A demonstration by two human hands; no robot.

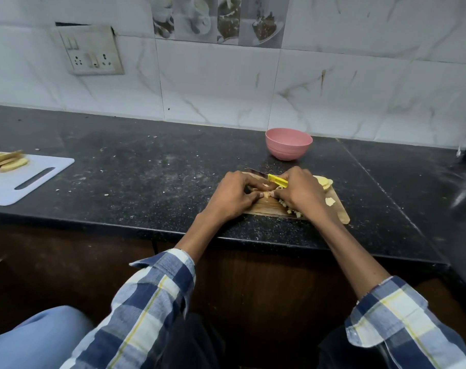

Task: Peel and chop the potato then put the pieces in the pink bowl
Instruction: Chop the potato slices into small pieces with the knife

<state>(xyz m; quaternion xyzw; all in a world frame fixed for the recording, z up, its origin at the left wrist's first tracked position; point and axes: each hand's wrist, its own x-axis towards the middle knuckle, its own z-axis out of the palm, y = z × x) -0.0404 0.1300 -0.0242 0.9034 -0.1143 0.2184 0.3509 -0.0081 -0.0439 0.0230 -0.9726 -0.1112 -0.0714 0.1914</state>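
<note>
Crowding wooden board's near edge, seemingly.

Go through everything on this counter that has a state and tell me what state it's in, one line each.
Pink round bowl: upright, contents not visible.
Yellow-handled knife: lying on the board behind the hands.
Wooden chopping board: flat, carrying potato slices and diced bits.
Potato slices: stacked, uncut.
Left hand: gathering potato bits.
Right hand: gathering potato bits.
White plastic board: holds sliced pieces.
</note>
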